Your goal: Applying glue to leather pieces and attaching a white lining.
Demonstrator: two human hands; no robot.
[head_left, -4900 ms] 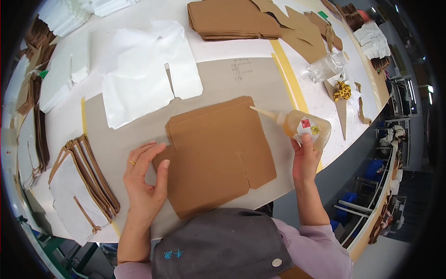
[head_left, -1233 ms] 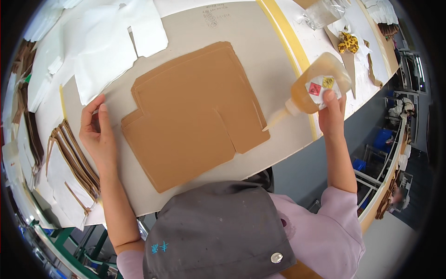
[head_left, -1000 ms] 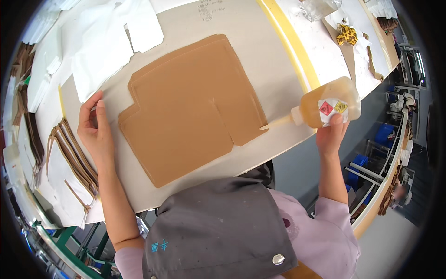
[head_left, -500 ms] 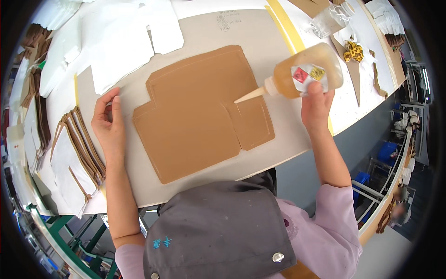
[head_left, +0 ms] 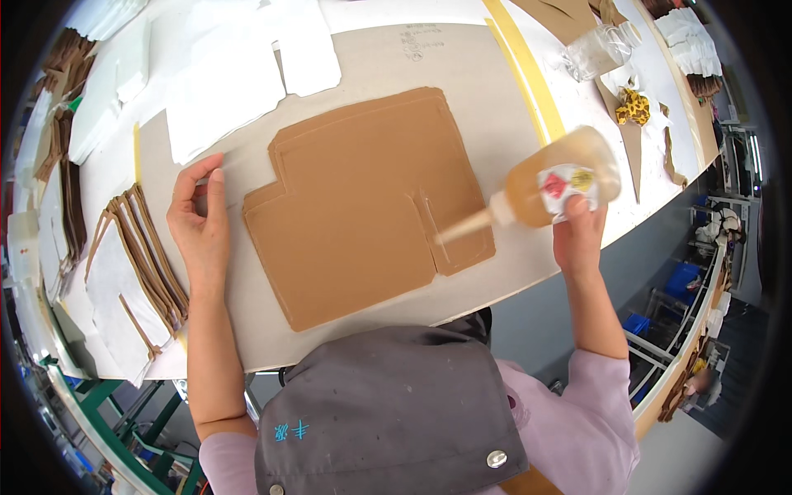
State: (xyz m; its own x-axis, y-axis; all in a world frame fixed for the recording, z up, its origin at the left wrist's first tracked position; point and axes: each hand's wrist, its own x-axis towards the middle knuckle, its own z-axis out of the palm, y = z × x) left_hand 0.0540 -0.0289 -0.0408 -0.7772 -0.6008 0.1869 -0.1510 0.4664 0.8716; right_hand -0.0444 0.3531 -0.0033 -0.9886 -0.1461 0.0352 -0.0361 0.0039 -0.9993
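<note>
A tabletop (head_left: 572, 111) above grey floor (head_left: 528, 312) bears a brown panel (head_left: 355, 214); left of it, the left hand (head_left: 200, 219) curls loosely, empty; right, the right hand (head_left: 579, 235) grips a bottle (head_left: 528, 186).

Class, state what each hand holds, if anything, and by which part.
Right hand: the bottle, by its body, thumb at the label. Left hand: nothing.

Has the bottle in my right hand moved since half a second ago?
Yes: judged against the brown sheet, the bottle moved toward you, its nozzle nearer the sheet's near edge.
</note>
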